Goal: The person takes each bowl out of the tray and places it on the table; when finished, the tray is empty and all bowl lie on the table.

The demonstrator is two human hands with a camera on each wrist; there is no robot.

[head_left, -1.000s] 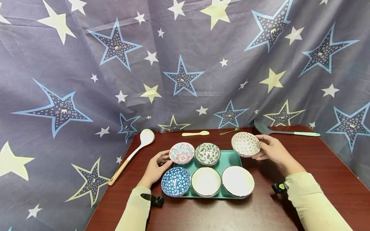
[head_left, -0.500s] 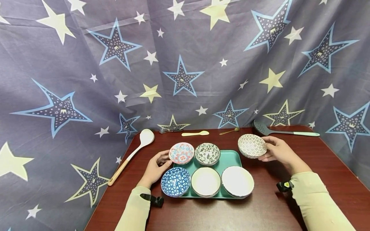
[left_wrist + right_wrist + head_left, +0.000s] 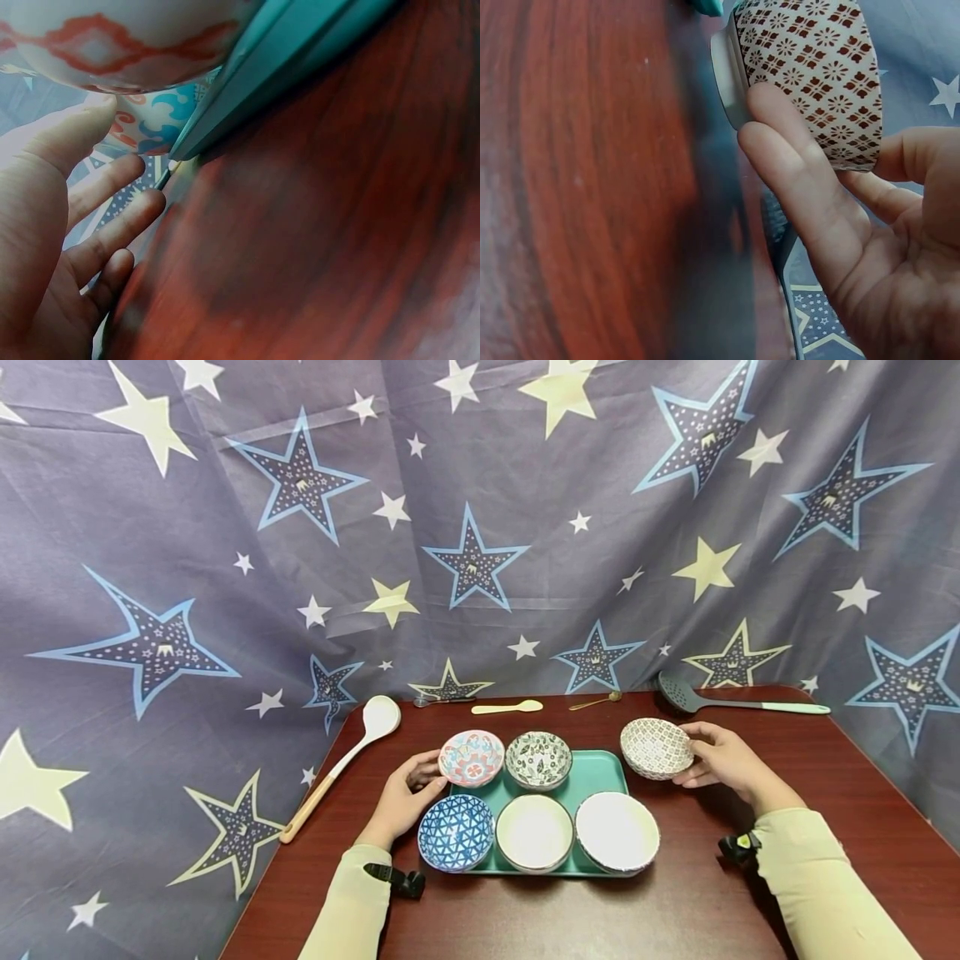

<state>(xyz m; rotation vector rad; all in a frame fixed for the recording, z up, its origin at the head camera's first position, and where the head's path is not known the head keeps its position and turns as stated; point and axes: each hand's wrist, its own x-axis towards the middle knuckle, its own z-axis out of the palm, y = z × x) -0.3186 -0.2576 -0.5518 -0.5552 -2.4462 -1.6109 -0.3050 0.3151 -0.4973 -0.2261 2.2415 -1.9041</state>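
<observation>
My right hand (image 3: 696,760) grips a brown-and-white patterned bowl (image 3: 657,747) low over the red-brown table (image 3: 825,793), just right of the teal tray (image 3: 596,770). In the right wrist view, my fingers (image 3: 780,142) and thumb clasp the patterned bowl (image 3: 810,60) by its sides. I cannot tell whether its foot touches the table. My left hand (image 3: 420,781) rests relaxed at the tray's left edge, beside the pink bowl (image 3: 472,757). In the left wrist view, the left hand (image 3: 124,161) lies with its thumb close under the pink bowl (image 3: 127,45).
The tray also holds a green-leaf bowl (image 3: 538,759), a blue bowl (image 3: 456,832) and two white bowls (image 3: 535,832). A white ladle (image 3: 360,743) lies at the left. A dark slotted spatula (image 3: 720,700) and small spoons (image 3: 508,707) lie along the back, before a star-printed cloth.
My right hand has carried the patterned bowl rightward and down, from over the tray's back right corner to beside the tray. The left hand has stayed put.
</observation>
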